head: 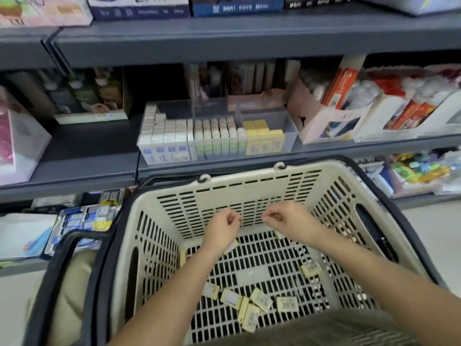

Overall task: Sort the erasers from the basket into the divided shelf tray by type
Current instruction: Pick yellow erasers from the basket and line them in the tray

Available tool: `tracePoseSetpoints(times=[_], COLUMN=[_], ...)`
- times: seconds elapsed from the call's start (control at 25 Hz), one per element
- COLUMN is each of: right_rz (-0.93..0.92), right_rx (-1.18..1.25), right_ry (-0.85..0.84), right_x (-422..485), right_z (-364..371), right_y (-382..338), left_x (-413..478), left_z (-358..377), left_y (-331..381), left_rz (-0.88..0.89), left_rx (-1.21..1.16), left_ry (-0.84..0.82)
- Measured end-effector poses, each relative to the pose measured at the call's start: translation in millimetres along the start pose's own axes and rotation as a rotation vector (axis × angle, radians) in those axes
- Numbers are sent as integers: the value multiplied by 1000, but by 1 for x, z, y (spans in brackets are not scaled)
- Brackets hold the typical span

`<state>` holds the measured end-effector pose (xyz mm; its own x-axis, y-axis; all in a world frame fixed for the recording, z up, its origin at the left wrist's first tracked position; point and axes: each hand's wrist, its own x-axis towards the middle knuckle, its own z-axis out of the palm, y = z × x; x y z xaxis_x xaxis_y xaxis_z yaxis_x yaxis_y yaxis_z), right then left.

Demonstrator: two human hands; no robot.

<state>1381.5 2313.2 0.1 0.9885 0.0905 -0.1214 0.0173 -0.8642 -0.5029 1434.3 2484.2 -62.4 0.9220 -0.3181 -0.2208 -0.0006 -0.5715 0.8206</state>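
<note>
Erasers [261, 299] lie loose on the basket [249, 186] floor, below both grips. The left grip [225, 227] and right grip [287, 219] are curled; if they pinch something, I cannot tell. I judge that picking is in hand; next comes a lift to the tray [289, 126] beyond them.

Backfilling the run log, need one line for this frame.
stage: both hands inside basket | left hand: curled, contents unclear | right hand: curled, contents unclear | erasers: loose on basket floor | tray: three types stocked
</note>
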Motion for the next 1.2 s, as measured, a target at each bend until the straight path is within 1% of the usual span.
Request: tracePoseSetpoints(times=[0.08,0.12,0.16,0.2,0.24,0.32,0.36,0.44,0.52,0.68,0.76,0.84,1.0,1.08,1.2], right_rz=[75,99,117,141,171,242,279,340,358,398,371,353,327,309,387], right_rx=[-94,-137,-182,-227,-267,-335,-358,-354,-339,-359,-377,-398,-418,-321,102], right_ry=[-256,-366,-443,-465,-425,-264,-218,-238,-277,-278,-341,-402,-462,-452,-350], right_x=[-5,-7,-8,-7,-6,-3,-2,-3,-6,-8,-8,-10,-10,-8,-1], right_z=[35,49,61,67,71,72,71,69,72,81,84,85,80,77,72], right_y=[14,21,27,33,39,52,59,73,80,78,75,74,68,62,51], left_x=[-2,-4,-5,-6,-7,-7,-8,-13,-15,-14,-15,-15,-10,-9,-13], left_z=[13,16,19,20,21,22,22,26,31,32,31,35,41,38,34], left_y=[-34,-47,-56,-61,-64,-65,-67,-71,-74,-77,-77,-75,-65,-59,-55], left_rz=[-117,-139,-144,-128,-98,3,59,122,78,-82,-167,-211,-236,-287,-326], left_rx=[66,83,85,89,113,241,316,382,381,331,222,185,357,358,411], left_ry=[-29,-41,-51,-52,-39,65,111,100,46,-4,-39,-96,-216,-251,-314])
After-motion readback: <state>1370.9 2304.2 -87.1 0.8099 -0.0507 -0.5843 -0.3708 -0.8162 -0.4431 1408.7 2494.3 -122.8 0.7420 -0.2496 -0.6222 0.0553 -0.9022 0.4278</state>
